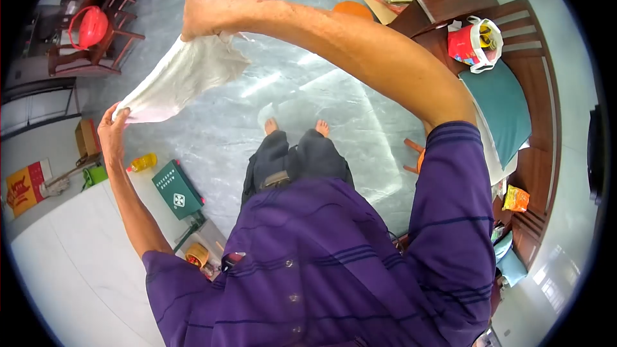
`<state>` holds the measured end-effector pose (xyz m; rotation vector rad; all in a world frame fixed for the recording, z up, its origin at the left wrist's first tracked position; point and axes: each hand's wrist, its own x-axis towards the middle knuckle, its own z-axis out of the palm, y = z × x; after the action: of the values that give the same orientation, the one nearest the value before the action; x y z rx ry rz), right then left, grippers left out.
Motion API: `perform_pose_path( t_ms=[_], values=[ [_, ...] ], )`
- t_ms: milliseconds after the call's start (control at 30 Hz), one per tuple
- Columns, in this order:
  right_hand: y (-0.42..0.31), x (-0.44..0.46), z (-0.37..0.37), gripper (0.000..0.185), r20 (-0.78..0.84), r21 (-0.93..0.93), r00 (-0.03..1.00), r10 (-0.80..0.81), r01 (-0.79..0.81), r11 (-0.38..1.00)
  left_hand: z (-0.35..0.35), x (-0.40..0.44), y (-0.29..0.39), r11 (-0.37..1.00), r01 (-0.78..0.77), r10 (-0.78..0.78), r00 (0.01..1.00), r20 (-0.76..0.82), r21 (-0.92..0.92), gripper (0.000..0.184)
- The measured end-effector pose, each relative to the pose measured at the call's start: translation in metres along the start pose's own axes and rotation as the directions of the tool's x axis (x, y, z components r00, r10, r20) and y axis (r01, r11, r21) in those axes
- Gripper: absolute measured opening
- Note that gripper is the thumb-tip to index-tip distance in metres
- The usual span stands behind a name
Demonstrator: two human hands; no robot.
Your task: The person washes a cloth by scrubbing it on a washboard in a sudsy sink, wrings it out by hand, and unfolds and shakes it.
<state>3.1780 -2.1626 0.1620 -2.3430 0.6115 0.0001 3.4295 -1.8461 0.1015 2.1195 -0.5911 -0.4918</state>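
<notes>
A thin white cloth (186,80) is stretched in the air at the upper left, between my two hands. My left hand (112,127) pinches its lower left corner between thumb and fingers. Reaching across from the right, my right hand (207,9) is closed around the upper edge, its fingers mostly hidden behind the hand. One loose end of the cloth hangs out to the right below that wrist. Beneath it lies the grey tiled floor (283,83).
A wooden bench (536,154) on the right carries a teal cushion (501,106) and a white bag (477,45). Wooden chairs and a red bag (94,27) stand upper left. A green box (178,189) and yellow bottle (143,162) are by the left arm.
</notes>
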Motion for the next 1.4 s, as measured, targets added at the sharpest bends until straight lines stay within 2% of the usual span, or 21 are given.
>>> perform_pose_path(
  t_ms=[67, 167, 267, 300, 400, 433, 533, 600, 767, 833, 867, 933, 1000, 1033, 1067, 1133, 1200, 1233, 1333, 1367, 1400],
  values=[
    [-0.002, 0.011, 0.006, 0.028, 0.030, -0.234, 0.993, -0.112, 0.116, 0.965, -0.002, -0.001, -0.003, 0.996, -0.028, 0.032, 0.998, -0.046, 0.081, 0.035],
    [0.001, 0.019, 0.015, 0.030, 0.079, -0.257, 0.982, -0.170, 0.185, 0.949, -0.004, -0.007, -0.003, 0.982, -0.072, 0.093, 0.989, -0.112, 0.176, 0.033],
    [0.009, 0.002, 0.015, 0.022, -0.081, 0.127, 0.979, -0.187, 0.196, 0.972, -0.009, -0.017, 0.003, 0.972, -0.086, 0.129, 0.973, -0.192, 0.218, 0.029],
    [0.004, -0.001, 0.015, 0.021, -0.104, 0.088, 0.976, -0.193, 0.202, 0.975, -0.012, -0.019, 0.002, 0.970, -0.075, 0.127, 0.968, -0.216, 0.232, 0.029],
    [0.007, -0.003, 0.020, 0.020, -0.197, 0.189, 0.957, -0.213, 0.250, 0.950, -0.020, -0.022, 0.004, 0.926, -0.058, 0.180, 0.936, -0.302, 0.373, 0.030],
    [0.008, -0.004, 0.022, 0.017, -0.186, 0.227, 0.966, -0.177, 0.218, 0.949, -0.023, -0.023, 0.004, 0.900, -0.048, 0.209, 0.920, -0.332, 0.434, 0.030],
    [0.012, -0.014, 0.020, 0.033, -0.089, 0.178, 0.968, -0.233, 0.246, 0.953, -0.013, -0.037, 0.018, 0.882, -0.064, 0.287, 0.859, -0.424, 0.468, 0.032],
    [0.019, -0.013, 0.029, 0.030, -0.168, 0.166, 0.945, -0.280, 0.307, 0.937, -0.002, -0.049, 0.033, 0.852, -0.073, 0.352, 0.814, -0.463, 0.519, 0.032],
    [0.022, -0.030, 0.026, 0.025, -0.300, 0.207, 0.930, -0.212, 0.281, 0.937, 0.016, -0.068, 0.045, 0.905, -0.124, 0.367, 0.710, -0.601, 0.406, 0.029],
    [0.025, -0.034, 0.025, 0.022, -0.374, 0.114, 0.894, -0.246, 0.308, 0.945, 0.022, -0.076, 0.052, 0.938, -0.126, 0.312, 0.711, -0.631, 0.321, 0.027],
    [0.028, -0.035, 0.026, 0.021, -0.411, 0.067, 0.873, -0.263, 0.316, 0.946, 0.024, -0.079, 0.060, 0.948, -0.042, 0.244, 0.729, -0.639, 0.315, 0.024],
    [0.039, -0.034, 0.033, 0.021, -0.542, -0.042, 0.755, -0.368, 0.413, 0.910, 0.022, -0.074, 0.046, 0.908, -0.249, 0.409, 0.704, -0.581, 0.337, 0.020],
    [0.043, -0.038, 0.026, 0.023, -0.486, 0.100, 0.812, -0.325, 0.420, 0.902, 0.020, -0.069, 0.041, 0.867, -0.357, 0.496, 0.683, -0.536, 0.348, 0.018],
    [0.046, -0.043, 0.019, 0.024, -0.337, 0.287, 0.910, -0.240, 0.343, 0.894, 0.021, -0.067, 0.038, 0.843, -0.408, 0.538, 0.669, -0.513, 0.351, 0.017],
    [0.047, -0.047, 0.014, 0.026, -0.160, 0.450, 0.973, -0.169, 0.224, 0.864, 0.022, -0.066, 0.041, 0.904, -0.405, 0.422, 0.784, -0.455, 0.139, 0.017],
    [0.049, -0.056, 0.014, 0.029, -0.136, 0.546, 0.990, -0.047, 0.114, 0.830, 0.022, -0.064, 0.048, 0.915, -0.284, 0.219, 0.946, -0.238, -0.287, 0.017],
    [0.053, -0.061, 0.021, 0.031, -0.155, 0.598, 0.987, 0.031, 0.069, 0.799, 0.019, -0.039, 0.015, 0.941, -0.211, 0.188, 0.976, -0.111, -0.263, 0.016],
    [0.054, -0.063, 0.025, 0.032, -0.191, 0.681, 0.978, 0.085, 0.069, 0.729, 0.017, -0.033, 0.002, 0.953, -0.176, 0.170, 0.984, -0.046, -0.248, 0.017],
    [0.082, -0.055, 0.033, 0.038, -0.081, 0.791, 0.978, 0.192, -0.054, 0.609, 0.041, -0.045, 0.042, 0.974, -0.146, 0.126, 0.985, -0.120, -0.174, 0.024],
    [0.086, -0.055, 0.030, 0.043, -0.008, 0.755, 0.958, 0.288, -0.183, 0.630, 0.045, -0.044, 0.046, 0.977, -0.095, 0.087, 0.995, -0.054, -0.188, 0.025],
    [0.093, -0.052, 0.030, 0.044, 0.023, 0.804, 0.950, 0.313, -0.204, 0.558, 0.047, -0.038, 0.048, 0.979, -0.041, 0.045, 0.999, 0.012, -0.202, 0.027]
  ],
)
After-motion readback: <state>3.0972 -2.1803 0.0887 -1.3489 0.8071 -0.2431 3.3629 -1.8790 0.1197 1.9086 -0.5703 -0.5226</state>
